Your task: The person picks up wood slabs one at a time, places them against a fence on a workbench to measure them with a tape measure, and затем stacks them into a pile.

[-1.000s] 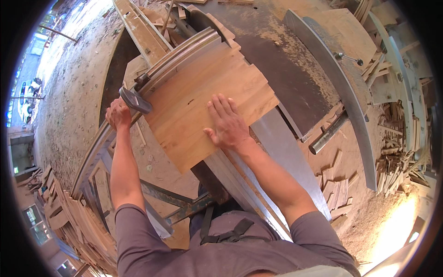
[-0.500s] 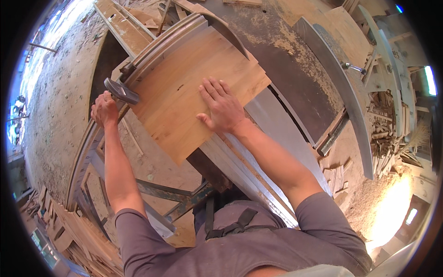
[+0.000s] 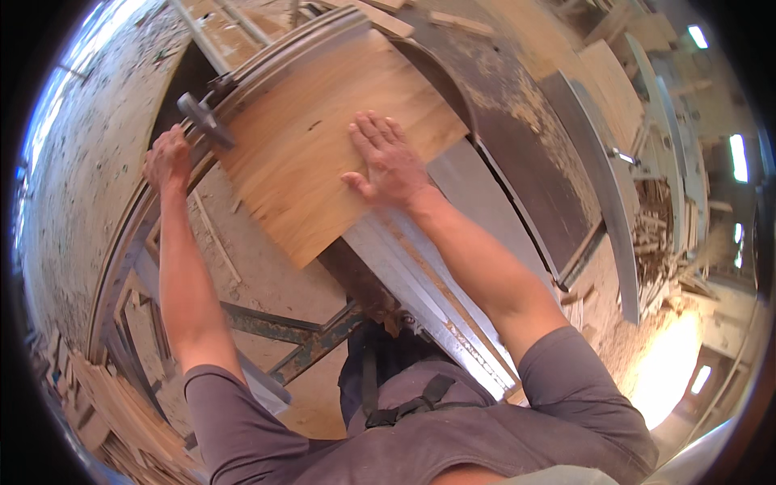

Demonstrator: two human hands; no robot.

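A light-brown wooden board (image 3: 291,186) lies on a metal sliding table (image 3: 436,303), its far edge along a long metal fence rail (image 3: 283,56). My right hand (image 3: 388,166) presses flat on the board's right half, fingers stretched out. At the board's left end, my left hand (image 3: 168,158) is closed around the fence rail; its fingertips are partly hidden. Just beyond that hand, a grey metal stop (image 3: 206,121) sits on the rail, reaching the board's corner. A curved dark strip (image 3: 444,77) runs beside the board's far right edge.
Right of the board stretches a dark, sawdust-strewn machine top (image 3: 517,121) with a long grey metal fence (image 3: 598,178). Wood offcuts are heaped at the lower left (image 3: 121,396) and the right (image 3: 655,226). A green-brown metal frame (image 3: 311,343) stands below, near my body.
The board, rail and stop have shifted slightly away and to the left in view, both hands moving with them. More of the sliding table shows near me. The camera view has also turned a little.
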